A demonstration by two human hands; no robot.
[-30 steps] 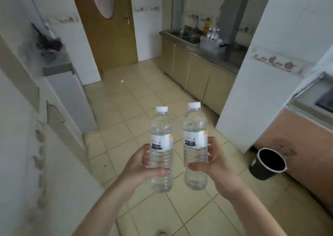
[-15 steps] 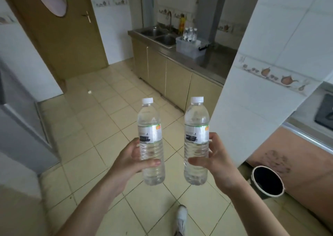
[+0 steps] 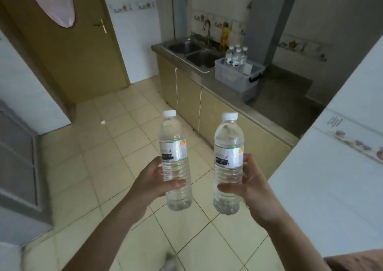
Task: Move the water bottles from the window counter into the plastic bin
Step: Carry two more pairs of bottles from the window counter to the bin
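I hold two clear water bottles upright in front of me, each with a white cap and a white label. My left hand (image 3: 154, 180) grips the lower half of the left bottle (image 3: 174, 146). My right hand (image 3: 247, 188) grips the lower half of the right bottle (image 3: 229, 146). Both bottles hang over the tiled floor, a small gap between them. Far ahead, a clear plastic bin (image 3: 232, 78) with a black handle stands on the steel counter right of the sink, and several more water bottles (image 3: 236, 56) stand inside it.
A double steel sink (image 3: 192, 52) with a tap lies left of the bin above beige cabinets (image 3: 186, 96). A white tiled wall corner (image 3: 331, 167) juts in at the right. A brown door (image 3: 68, 49) is at the back left. Beige floor tiles (image 3: 107, 156) stretch ahead.
The view has swung right and moved forward, so the sink counter and bin are closer and more central. Both hands keep the same grip on their bottles. The black bucket has left the view.
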